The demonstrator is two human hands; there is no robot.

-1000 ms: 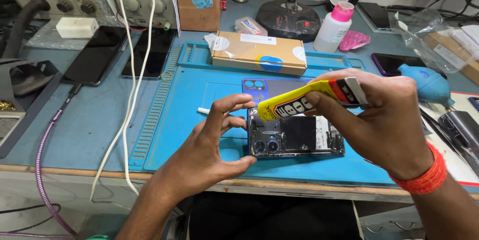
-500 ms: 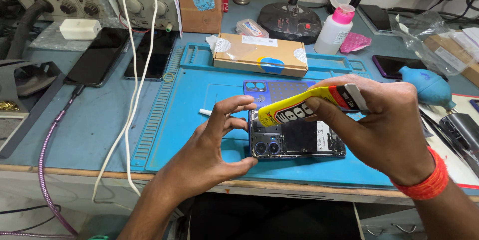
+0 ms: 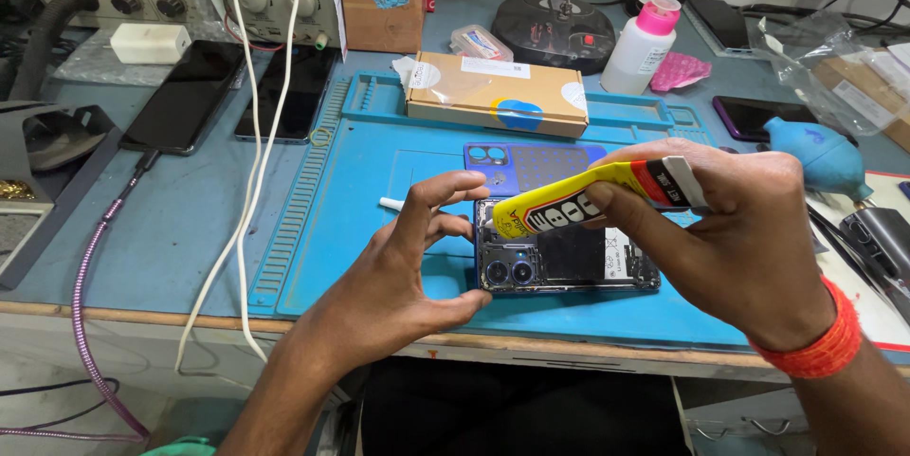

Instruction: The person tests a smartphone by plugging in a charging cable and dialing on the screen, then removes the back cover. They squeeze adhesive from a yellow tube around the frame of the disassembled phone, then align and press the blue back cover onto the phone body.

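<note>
Glue tube: yellow w/ black print, red-and-white band near the rear end. Long axis runs approx. left-right in the head view, slightly tilted; nozzle end points left and down, toward the top-left corner of the phone. Rear end sits higher, to the right.

Right hand: fingers closed around the tube's rear half, pinching it; orange band on the wrist.

Left hand: fingers spread and curved in a C; thumb at the phone's near-left corner, fingertips at its far-left edge.

Phone: back cover off, lies flat, long axis left-right, camera lenses at the left end, dark innards exposed. It rests on the blue mat, near the mat's front edge and the tabletop edge.

Blue back cover lies just behind the phone. Cardboard box further back, well apart. Open mat left of the left hand; white cables cross the tabletop beyond it. Right side crowded: blue blower, tools.
</note>
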